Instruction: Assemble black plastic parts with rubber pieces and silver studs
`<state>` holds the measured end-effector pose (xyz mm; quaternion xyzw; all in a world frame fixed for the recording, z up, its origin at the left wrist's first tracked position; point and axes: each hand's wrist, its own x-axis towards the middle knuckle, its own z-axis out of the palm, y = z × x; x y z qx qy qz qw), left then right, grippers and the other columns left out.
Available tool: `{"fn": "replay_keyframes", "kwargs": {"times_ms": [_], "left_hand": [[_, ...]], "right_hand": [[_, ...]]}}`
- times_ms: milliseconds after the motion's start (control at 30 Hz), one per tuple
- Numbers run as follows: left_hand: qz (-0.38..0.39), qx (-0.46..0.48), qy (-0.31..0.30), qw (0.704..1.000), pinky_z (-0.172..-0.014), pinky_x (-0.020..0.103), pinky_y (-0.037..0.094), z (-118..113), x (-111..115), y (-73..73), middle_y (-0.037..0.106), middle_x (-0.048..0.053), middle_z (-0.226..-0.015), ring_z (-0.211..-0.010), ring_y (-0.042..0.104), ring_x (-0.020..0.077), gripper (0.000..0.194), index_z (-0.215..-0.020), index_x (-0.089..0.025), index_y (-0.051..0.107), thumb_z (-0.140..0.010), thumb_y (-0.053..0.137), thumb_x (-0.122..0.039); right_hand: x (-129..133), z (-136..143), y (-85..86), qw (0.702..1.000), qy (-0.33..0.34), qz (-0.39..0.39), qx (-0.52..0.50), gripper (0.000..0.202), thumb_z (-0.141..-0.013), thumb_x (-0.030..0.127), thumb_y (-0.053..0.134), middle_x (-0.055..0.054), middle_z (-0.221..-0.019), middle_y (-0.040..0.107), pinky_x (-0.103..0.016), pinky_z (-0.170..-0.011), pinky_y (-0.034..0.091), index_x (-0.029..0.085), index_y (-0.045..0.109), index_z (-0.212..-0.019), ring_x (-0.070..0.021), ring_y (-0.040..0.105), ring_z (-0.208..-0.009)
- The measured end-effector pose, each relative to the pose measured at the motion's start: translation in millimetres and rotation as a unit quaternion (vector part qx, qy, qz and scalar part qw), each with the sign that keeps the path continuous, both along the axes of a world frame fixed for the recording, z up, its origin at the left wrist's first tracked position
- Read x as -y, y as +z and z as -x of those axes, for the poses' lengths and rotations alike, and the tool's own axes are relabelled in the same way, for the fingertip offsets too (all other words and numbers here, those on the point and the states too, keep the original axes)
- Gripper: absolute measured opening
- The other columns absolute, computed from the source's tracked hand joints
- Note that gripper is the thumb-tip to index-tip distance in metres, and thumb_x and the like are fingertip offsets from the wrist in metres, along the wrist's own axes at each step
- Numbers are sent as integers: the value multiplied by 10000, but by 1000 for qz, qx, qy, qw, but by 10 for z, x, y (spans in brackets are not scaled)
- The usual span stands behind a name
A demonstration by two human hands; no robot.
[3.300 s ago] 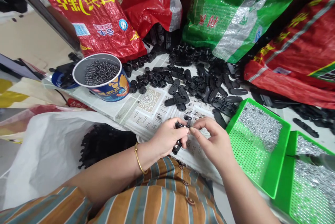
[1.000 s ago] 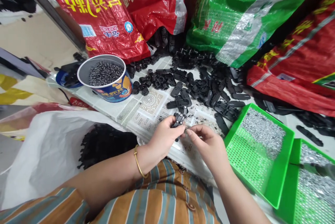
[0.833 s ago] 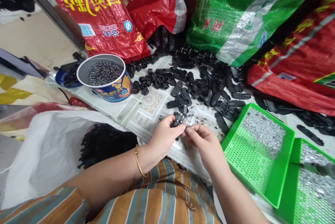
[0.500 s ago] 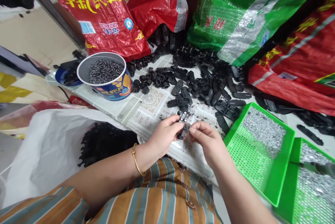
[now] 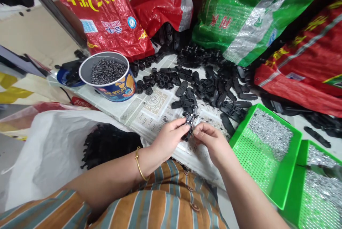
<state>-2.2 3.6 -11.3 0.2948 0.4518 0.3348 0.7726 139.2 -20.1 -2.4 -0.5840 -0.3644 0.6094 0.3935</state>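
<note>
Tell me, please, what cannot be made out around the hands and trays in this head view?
- Black part: the left hand and right hand pinch it; their fingers cover its lower end.
- Anything small between the right fingertips: too tiny to tell.
- Right tray: cut off by the frame edge.
- Silver bits in the near tray: too small to tell apart.
- Black pile in the white bag: too dark.

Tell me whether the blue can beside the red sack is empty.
No, the blue can is filled almost to its rim with small dark pellets.
</note>
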Motion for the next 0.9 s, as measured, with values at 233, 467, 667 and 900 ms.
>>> {"fn": "replay_keyframes", "kwargs": {"times_ms": [233,467,667,900], "left_hand": [[1,47,-25,999,-707,262,408,-7,6,51,578,16,-819,-740,491,109,218,-904,-154,642,-691,594,-153],[31,88,-12,996,-714,266,429,-33,4,49,532,-13,-765,-730,489,96,192,-861,-148,613,-676,569,-127],[51,78,-17,996,-701,273,447,-16,0,95,567,7,-798,-696,523,93,207,-845,-141,600,-644,607,-93],[151,252,-92,951,-702,324,486,-22,32,136,589,33,-728,-635,580,115,209,-821,-115,602,-627,669,-150]], "right_hand": [[28,-31,-33,995,29,-64,73,188,-740,333,609,38,-583,467,-259,-572,315,190,516,-660,-110,408,-576],[92,-5,-72,988,19,-88,128,182,-753,329,606,27,-620,495,-258,-598,338,197,519,-663,-124,436,-616],[78,-14,-88,999,-30,-18,-24,243,-704,381,671,13,-583,554,-263,-597,399,191,534,-641,-129,500,-572],[44,49,-21,974,-98,74,-191,303,-729,482,626,-17,-690,615,-242,-476,417,219,636,-879,-129,534,-550]]}}
